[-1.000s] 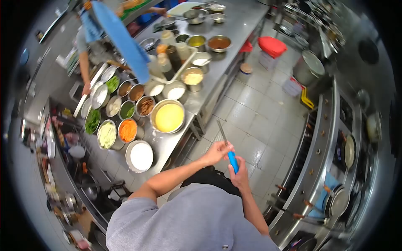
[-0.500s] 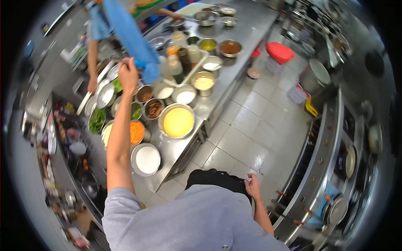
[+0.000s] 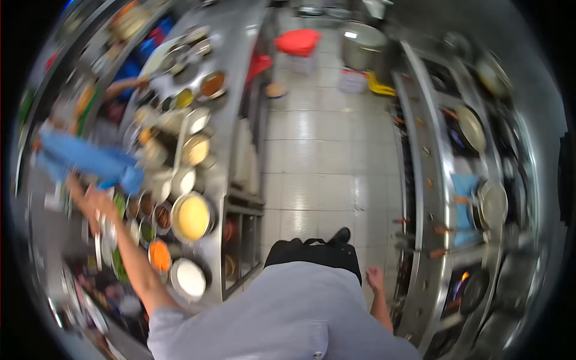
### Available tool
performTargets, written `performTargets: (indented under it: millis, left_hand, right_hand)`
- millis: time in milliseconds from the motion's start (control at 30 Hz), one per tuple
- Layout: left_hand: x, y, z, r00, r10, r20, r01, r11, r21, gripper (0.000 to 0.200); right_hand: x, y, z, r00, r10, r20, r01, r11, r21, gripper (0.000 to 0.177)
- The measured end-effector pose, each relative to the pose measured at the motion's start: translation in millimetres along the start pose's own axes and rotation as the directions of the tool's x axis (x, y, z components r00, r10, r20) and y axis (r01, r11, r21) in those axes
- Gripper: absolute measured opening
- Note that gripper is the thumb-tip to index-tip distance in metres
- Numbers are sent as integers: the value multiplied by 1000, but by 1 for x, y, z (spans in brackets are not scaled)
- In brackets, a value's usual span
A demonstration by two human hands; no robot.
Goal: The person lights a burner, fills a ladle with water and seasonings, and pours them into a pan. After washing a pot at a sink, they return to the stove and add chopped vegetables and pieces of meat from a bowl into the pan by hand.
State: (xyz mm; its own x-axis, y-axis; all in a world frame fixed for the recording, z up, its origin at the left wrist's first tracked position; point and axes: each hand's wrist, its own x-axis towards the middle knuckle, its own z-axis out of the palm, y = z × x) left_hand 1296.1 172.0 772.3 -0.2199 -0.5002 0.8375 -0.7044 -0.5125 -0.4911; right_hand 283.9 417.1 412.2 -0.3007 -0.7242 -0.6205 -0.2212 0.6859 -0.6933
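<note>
My left hand (image 3: 101,201) reaches out over the left counter, blurred, its fingers drawn together beside the lower edge of a long blue cloth-like thing (image 3: 90,157). What the fingers hold, if anything, cannot be made out. Below that arm are bowls of shredded orange vegetable (image 3: 160,256), chopped greens (image 3: 147,231) and brown pieces (image 3: 162,216). Close by stand a large bowl of yellow liquid (image 3: 194,218) and a bowl of white contents (image 3: 188,279). At my right side, my right hand (image 3: 375,279) hangs with curled fingers, and nothing shows in it.
Another person's forearm (image 3: 81,201) is beside my left hand; a further hand (image 3: 141,83) works farther up the counter. Stoves line the right, with a flame (image 3: 461,285) beside a dark pan (image 3: 476,291). A large pot (image 3: 363,45) and red-lidded bin (image 3: 298,42) stand ahead.
My view has turned, so the counter lies farther left and the stoves show more fully. My left hand stays by the blue thing. My right hand's fingers have curled in more.
</note>
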Motion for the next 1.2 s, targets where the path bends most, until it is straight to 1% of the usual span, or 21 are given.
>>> performTargets:
  millis: [33,67,100,133,167,200,233,300,367,400,500,600,700,733,833,867,967,1100,1133,1167,1200]
  left_hand:
    - [-7,-3,-11,999,-37,-31,36,999,-17,41]
    - [35,46,-55,698,-619,361,715,579,-391,38]
    - [54,58,-73,629,-671,392,776,518,-359,38]
    - [63,61,-86,638,-656,402,765,479,-431,44]
    - [71,67,-93,470,-711,523,783,62,-619,42]
    - [78,69,-104,478,-694,538,737,-15,-675,39]
    - [81,69,-110,499,-706,503,696,-19,-717,35]
    - [88,69,-124,542,-743,392,660,87,-746,32]
    - [85,59,-131,612,-763,209,699,397,-595,28]
    - [96,65,-142,663,-747,45,588,483,-649,25]
    - [93,56,-127,732,-681,22,521,539,-662,18]
    - [86,56,-111,767,-624,152,578,567,-587,19]
    - [77,58,-95,707,-605,365,699,522,-488,24]
    - [76,58,-90,732,-613,298,666,551,-502,28]
    - [80,54,-90,526,-751,399,811,302,-501,30]
    - [82,54,-92,650,-726,223,702,461,-543,40]
    - [64,50,-70,666,-664,340,733,500,-461,43]
    - [39,53,-34,484,-521,704,859,436,-268,39]
    - [23,51,-12,444,-434,784,826,537,-171,41]
    - [8,51,8,338,-391,856,842,533,-89,35]
    - [8,53,-1,685,-25,728,274,935,-226,32]
  right_hand:
    - [-16,-8,-4,983,184,-19,-181,979,89,9]
    - [5,56,-19,959,195,205,-227,963,145,10]
    - [-14,61,-27,964,106,244,-156,968,194,15]
    - [-3,96,-31,956,142,258,-209,944,254,15]
    - [10,134,-35,946,179,272,-262,913,311,16]
    - [22,166,-38,934,214,286,-313,876,366,17]
    - [23,147,-42,917,236,322,-340,885,317,16]
    - [37,97,-40,888,286,359,-371,908,195,15]
    - [51,49,-36,896,285,340,-327,942,74,15]
    - [58,27,-31,916,264,302,-284,958,26,14]
    - [56,-69,-2,982,128,140,-117,990,-80,13]
    - [61,-115,19,988,19,154,-4,995,-98,16]
    - [52,-135,30,981,-42,192,64,992,-112,19]
    - [46,-138,34,979,-48,198,73,989,-125,20]
    - [25,-113,34,979,18,204,14,988,-155,20]
    - [15,-101,34,981,54,186,-28,989,-143,18]
    - [-19,-58,26,976,168,138,-154,982,-105,11]
    - [-41,-4,1,963,224,148,-218,974,-56,13]
    - [-43,11,-5,965,203,166,-199,979,-39,16]
    - [-44,23,-9,970,163,178,-161,987,-23,20]
    - [-43,32,-11,975,122,185,-122,992,-11,23]
